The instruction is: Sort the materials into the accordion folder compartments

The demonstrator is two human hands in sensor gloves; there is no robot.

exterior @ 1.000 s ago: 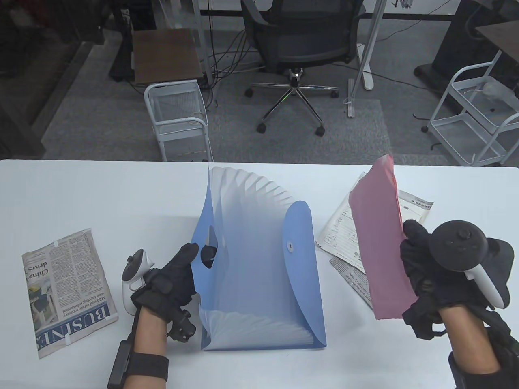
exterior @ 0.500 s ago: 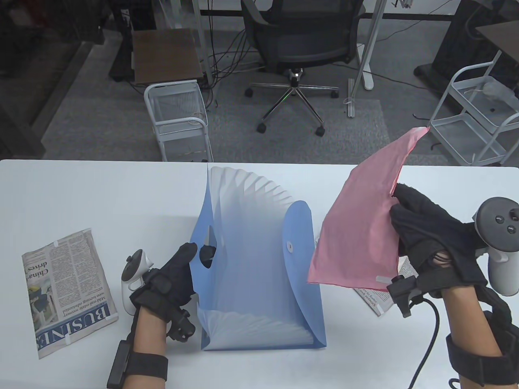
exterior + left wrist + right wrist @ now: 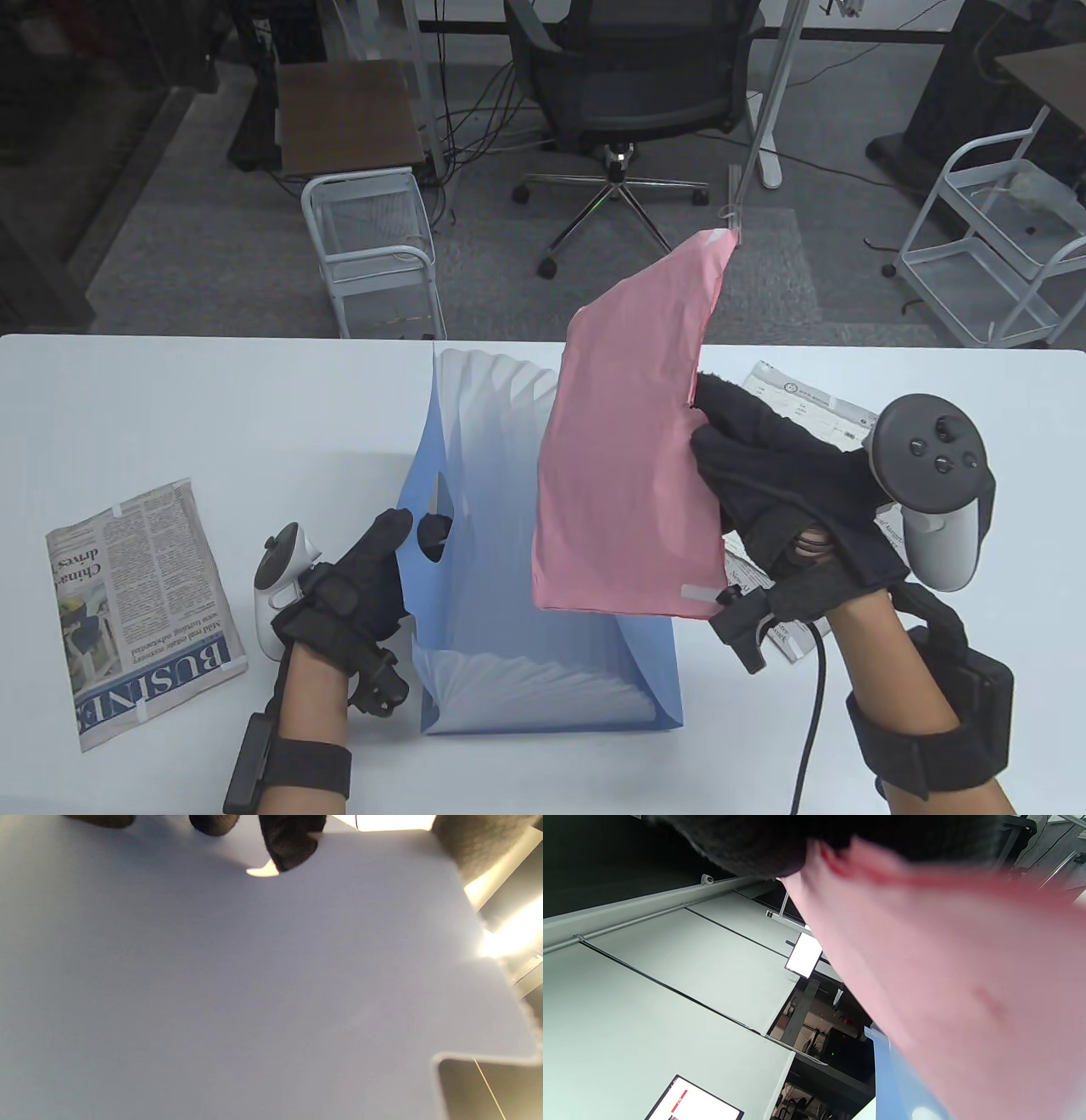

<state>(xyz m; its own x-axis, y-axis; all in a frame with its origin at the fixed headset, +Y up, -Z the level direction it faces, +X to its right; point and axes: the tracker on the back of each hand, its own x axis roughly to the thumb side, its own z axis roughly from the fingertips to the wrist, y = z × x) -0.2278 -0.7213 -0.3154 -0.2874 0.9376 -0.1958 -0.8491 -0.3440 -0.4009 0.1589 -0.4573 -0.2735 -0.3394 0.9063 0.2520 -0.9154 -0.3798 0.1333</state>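
Note:
A blue accordion folder (image 3: 475, 594) stands open at the table's middle, its white pleated compartments fanned toward the back. My left hand (image 3: 399, 543) grips its left cover at the handle cut-out, one fingertip through the hole; that cover fills the left wrist view (image 3: 254, 984). My right hand (image 3: 730, 458) pinches the right edge of a pink paper sheet (image 3: 628, 475) and holds it upright above the folder's right half, over the flap. The pink sheet also fills the right wrist view (image 3: 946, 993), with the folder's blue edge (image 3: 891, 1077) below it.
A folded newspaper (image 3: 136, 611) lies at the table's left. Printed papers and newspaper (image 3: 806, 407) lie at the right, partly under my right hand. Beyond the far edge stand a white wire cart (image 3: 373, 246) and an office chair (image 3: 628, 93).
My right hand has lifted the pink sheet off the right-hand paper pile and carried it left, from beside the folder to above its right half. The left hand has stayed on the cover.

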